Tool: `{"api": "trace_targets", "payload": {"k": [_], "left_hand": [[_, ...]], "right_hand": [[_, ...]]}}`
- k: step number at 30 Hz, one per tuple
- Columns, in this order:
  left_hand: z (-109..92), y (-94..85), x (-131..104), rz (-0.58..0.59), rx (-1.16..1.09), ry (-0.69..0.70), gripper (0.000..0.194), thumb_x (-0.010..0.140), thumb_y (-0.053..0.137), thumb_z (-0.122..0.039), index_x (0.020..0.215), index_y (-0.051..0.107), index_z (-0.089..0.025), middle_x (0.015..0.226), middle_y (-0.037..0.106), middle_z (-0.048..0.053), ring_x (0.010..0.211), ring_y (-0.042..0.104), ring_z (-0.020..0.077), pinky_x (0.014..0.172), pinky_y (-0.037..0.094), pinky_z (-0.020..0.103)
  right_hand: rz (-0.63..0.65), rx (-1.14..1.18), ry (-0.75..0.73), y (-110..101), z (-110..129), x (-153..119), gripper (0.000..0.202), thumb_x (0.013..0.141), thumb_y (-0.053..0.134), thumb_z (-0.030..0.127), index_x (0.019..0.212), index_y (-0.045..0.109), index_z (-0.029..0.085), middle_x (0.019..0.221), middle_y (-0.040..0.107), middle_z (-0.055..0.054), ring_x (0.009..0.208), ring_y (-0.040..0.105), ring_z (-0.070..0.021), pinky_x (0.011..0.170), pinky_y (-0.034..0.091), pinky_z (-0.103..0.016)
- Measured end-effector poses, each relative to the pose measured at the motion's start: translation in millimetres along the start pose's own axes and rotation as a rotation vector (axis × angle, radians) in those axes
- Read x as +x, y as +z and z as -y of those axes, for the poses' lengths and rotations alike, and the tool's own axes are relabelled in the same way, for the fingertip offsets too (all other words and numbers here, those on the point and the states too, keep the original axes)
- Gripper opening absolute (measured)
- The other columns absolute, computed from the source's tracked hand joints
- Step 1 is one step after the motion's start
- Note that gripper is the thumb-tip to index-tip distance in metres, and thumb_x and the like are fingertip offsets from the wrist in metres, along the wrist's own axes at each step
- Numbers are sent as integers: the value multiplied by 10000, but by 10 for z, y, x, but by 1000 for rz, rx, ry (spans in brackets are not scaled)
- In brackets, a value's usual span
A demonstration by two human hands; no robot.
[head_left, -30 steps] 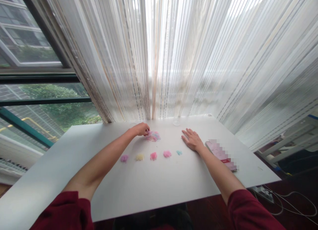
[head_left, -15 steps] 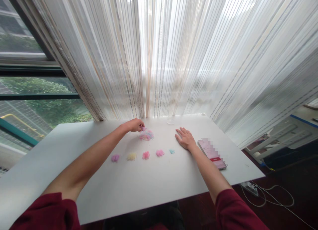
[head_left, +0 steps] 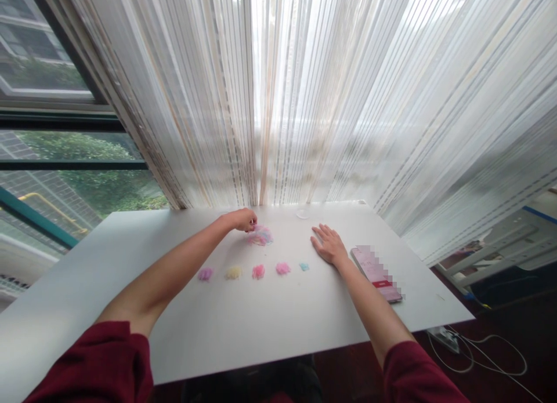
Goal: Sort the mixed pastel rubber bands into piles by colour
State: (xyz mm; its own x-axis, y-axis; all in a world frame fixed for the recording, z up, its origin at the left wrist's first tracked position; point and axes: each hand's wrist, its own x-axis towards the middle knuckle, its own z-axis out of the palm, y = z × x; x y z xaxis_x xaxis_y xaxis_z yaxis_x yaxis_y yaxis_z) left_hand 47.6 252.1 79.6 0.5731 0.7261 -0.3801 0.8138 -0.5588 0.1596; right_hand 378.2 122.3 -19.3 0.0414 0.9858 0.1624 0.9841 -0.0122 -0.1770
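My left hand (head_left: 244,219) pinches at the left edge of a loose mixed pile (head_left: 261,235) of thin pink, purple and pale blue pieces that look like small rubber bands. Pinkish-purple bits show at its fingertips. My right hand (head_left: 329,244) lies flat on the table, fingers spread, to the right of the pile. Nearer to me runs a row of small one-colour heaps: a purple heap (head_left: 205,273), a yellow heap (head_left: 234,272), a red-pink heap (head_left: 258,271), a pink heap (head_left: 282,268) and a smaller light blue heap (head_left: 303,267).
A phone (head_left: 374,269) with a pink screen lies on the white table (head_left: 243,327), right of my right forearm. Near the back edge is a small clear round piece (head_left: 303,214). Striped sheer curtains (head_left: 287,101) hang behind the table. White cables (head_left: 487,356) lie on the floor at right.
The whole view has shifted slightly, so things appear a little further right. My left hand stays at the pile in a pinch; my right hand stays flat.
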Motion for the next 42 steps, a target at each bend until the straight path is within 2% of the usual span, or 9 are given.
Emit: {"api": "trace_targets", "payload": {"k": [11,19,23,25,27,30,33,37,42], "left_hand": [[-46,-238,-206,-22,33,37,361,1016,671,-367,1319,642,-175,1332,662,107,1123,688,260,942,607,468],[-284,-331,-710,-88,39,140,332,1014,674,-373,1271,662,-163,1272,686,96,1081,700,248,921,610,452],[-563,-79,-1042,-78,29,233,170,962,711,-319,1034,755,-170,992,760,54,884,708,196,826,569,336],[-720,146,-1194,-64,30,267,51,887,742,-234,900,787,-214,875,774,33,832,710,194,776,524,286],[-870,412,-1327,-48,36,276,64,862,737,-203,842,789,-233,832,777,39,829,725,219,756,516,294],[-1044,812,-1467,-23,55,249,75,909,716,-209,860,773,-202,876,775,74,857,733,233,783,550,331],[-1135,1112,-1524,9,70,201,190,1004,680,-335,1019,722,-150,1007,748,57,910,718,195,853,597,392],[-1159,1282,-1535,-19,50,168,228,1004,675,-368,1059,710,-150,1059,743,89,932,714,210,853,592,394],[-1038,1243,-1600,-82,-35,159,312,914,733,-464,1089,724,-206,1073,775,140,971,731,291,816,545,366]], "right_hand": [[-12,0,1,41,-19,8,458,1045,634,402,1465,565,232,1600,475,-121,1442,485,-334,1198,389,-612],[-22,-21,-18,62,-45,21,430,1041,642,398,1433,588,229,1561,513,-121,1389,536,-320,1163,441,-590],[-6,-35,-15,97,-71,33,472,1057,595,441,1479,561,233,1610,480,-124,1461,475,-326,1217,365,-595],[7,-43,-9,120,-87,42,486,1082,500,457,1517,545,246,1648,454,-115,1523,410,-317,1259,306,-555],[15,-49,-4,141,-101,50,510,1087,413,462,1538,537,259,1666,441,-91,1557,366,-302,1278,278,-512],[14,-55,0,161,-115,59,539,1071,380,465,1544,532,254,1668,440,-80,1559,366,-297,1272,283,-501],[12,-59,-2,171,-124,66,543,1064,378,461,1539,533,248,1665,445,-82,1554,376,-298,1268,287,-497],[6,-65,-3,186,-139,75,545,1061,376,458,1534,538,242,1658,456,-82,1550,383,-294,1265,292,-483],[-10,-62,-7,205,-161,83,547,1053,391,466,1528,546,243,1647,473,-80,1544,390,-303,1261,299,-490]]}}
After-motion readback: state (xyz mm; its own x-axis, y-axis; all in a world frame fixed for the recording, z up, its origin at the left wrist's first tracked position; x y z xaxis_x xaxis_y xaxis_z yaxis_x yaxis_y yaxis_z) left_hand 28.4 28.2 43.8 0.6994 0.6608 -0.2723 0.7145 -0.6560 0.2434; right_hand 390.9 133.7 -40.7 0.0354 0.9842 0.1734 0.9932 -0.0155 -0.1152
